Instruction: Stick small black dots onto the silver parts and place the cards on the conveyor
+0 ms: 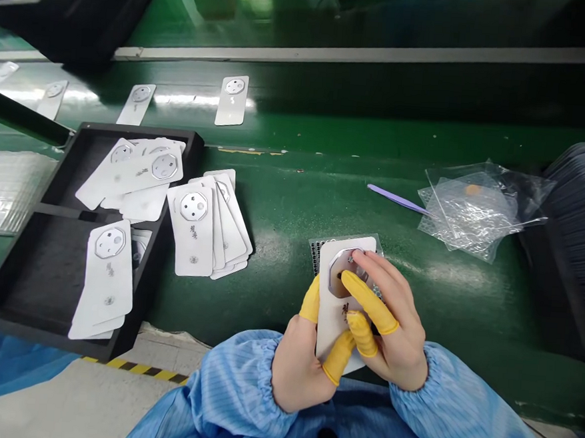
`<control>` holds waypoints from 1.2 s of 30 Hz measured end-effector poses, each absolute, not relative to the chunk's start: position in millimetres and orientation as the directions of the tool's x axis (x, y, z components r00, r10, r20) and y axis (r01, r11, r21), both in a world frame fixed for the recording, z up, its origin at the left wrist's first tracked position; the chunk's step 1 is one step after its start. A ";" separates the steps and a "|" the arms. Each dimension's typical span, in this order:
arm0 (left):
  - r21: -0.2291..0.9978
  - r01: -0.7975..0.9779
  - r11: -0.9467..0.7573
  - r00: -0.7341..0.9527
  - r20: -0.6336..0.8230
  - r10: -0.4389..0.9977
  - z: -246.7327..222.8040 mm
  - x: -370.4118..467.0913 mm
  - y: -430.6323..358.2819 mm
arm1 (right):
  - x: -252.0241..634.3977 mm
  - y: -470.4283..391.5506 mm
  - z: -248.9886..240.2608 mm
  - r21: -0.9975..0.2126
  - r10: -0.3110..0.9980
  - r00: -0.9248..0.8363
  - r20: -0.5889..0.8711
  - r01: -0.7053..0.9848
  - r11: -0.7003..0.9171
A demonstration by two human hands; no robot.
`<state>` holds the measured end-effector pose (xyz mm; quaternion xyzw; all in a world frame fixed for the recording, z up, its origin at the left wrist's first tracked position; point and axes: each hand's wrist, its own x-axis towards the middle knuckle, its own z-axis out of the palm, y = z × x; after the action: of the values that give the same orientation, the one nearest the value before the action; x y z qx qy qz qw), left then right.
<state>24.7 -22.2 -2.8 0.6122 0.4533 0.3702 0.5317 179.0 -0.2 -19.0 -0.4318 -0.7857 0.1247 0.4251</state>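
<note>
Panel (pixel 333 312), within left grip (pixel 305 367), beneath right fingers (pixel 371 302)

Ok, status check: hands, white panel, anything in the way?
Left hand gripping white panel. Right hand, fingers on panel's octagonal section. No obstruction seen; dotted sheet partly hidden behind panel.

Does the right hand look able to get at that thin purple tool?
Probably yes: nothing visible blocks the right hand from the purple tool, though that hand is touching the white panel.
</note>
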 end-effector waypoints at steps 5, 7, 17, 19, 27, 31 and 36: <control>0.968 0.233 -0.098 0.336 0.014 0.942 -4.0 24.2 -23.8 | 176.7 -0.3 -9.8 -0.428 0.753 -0.330 0.569 0.663 0.614; 0.955 0.276 -0.105 0.347 0.003 0.938 -6.7 24.9 -24.2 | 174.7 -2.6 -6.7 -0.318 0.765 -0.344 0.545 0.759 0.568; 0.970 0.219 -0.108 0.385 0.016 0.923 -12.5 28.6 -24.2 | 178.4 -5.2 -21.9 -0.570 0.810 -0.227 0.541 0.609 0.552; 0.966 0.234 -0.113 0.380 0.016 0.925 -10.0 28.5 -23.9 | 178.6 -4.1 -20.9 -0.567 0.804 -0.225 0.550 0.607 0.557; 0.943 0.321 -0.091 0.340 -0.025 0.940 -5.8 30.3 -24.9 | 180.0 -3.2 -9.4 -0.441 0.762 -0.277 0.586 0.680 0.586; 0.945 0.327 0.015 0.268 -0.108 0.957 -8.3 31.1 -21.9 | 179.7 -2.3 -10.5 -0.406 0.802 -0.350 0.484 0.722 0.560; 0.990 -0.035 0.136 0.359 -0.115 0.926 -10.7 31.1 -19.5 | 178.7 3.1 -16.0 -0.796 0.904 -0.135 0.406 0.433 0.422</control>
<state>31.1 -19.5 -10.7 0.5344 0.4170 0.3827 0.6277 178.7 3.1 -16.0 -0.4722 -0.7080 0.2568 0.4580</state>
